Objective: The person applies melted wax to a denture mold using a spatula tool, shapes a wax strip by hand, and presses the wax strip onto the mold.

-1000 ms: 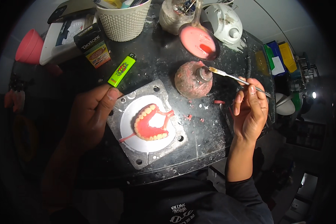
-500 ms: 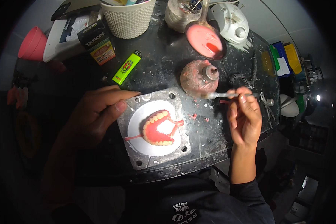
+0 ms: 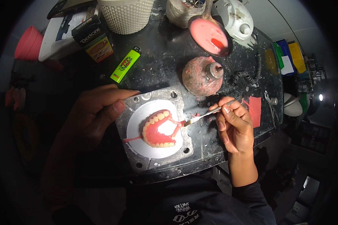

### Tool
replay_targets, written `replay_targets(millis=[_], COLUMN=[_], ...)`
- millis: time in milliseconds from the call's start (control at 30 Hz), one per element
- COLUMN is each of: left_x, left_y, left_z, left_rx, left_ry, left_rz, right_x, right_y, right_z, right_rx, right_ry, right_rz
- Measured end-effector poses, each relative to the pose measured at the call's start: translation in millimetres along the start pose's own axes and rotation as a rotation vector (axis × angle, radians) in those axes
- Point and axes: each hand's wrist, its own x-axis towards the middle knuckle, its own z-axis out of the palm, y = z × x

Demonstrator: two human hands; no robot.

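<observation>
My left hand (image 3: 101, 107) grips the top left corner of a square metal flask plate (image 3: 135, 157). Its white round plaster centre (image 3: 139, 144) carries a pink wax denture (image 3: 150, 133) with cream teeth and pink wax sprues running off it. My right hand (image 3: 234, 123) pinches a thin metal spatula (image 3: 210, 112), its tip at the sprue on the denture's right side. Above the plate stands a round spirit burner (image 3: 199, 78) crusted with pink wax. A green lighter (image 3: 124, 65) lies above my left hand. A pink wax sheet (image 3: 254, 116) is beside my right hand.
Along the back are a pink rubber bowl (image 3: 26, 43), white tray (image 3: 49, 47), black box (image 3: 95, 43), woven basket (image 3: 125, 15), cluttered jar (image 3: 176, 13), ladle of pink wax (image 3: 206, 35) and white device (image 3: 238, 22). Coloured bins (image 3: 296, 56) sit beyond the table's right edge.
The lighter my left hand held now lies on the table, and that hand has taken the plate. My right hand brought the spatula from the burner down to the denture's sprue. The plate shifted rightward.
</observation>
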Motion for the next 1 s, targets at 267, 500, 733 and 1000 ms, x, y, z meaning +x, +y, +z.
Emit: replay_targets(millis=[267,500,733,1000], left_x=[0.3,0.7,-0.6,0.1], left_y=[4.1,2.6,1.1,2.9], left_z=[-2.4,-0.8,-0.9,-0.9], left_rx=[0.041,0.009,0.031,0.028], left_ry=[-0.018,0.0,-0.001,-0.004], left_rz=[-0.015,0.007,-0.007,-0.011], right_x=[1.7,2.6,2.2,0.5], right_y=[0.8,0.6,2.1,3.6], right_z=[4.1,0.7,-3.5,5.8], right_rx=[-0.03,-0.006,-0.035,-0.135], right_ry=[0.032,0.002,-0.006,0.005], right_rz=[-0.003,-0.006,-0.035,-0.144])
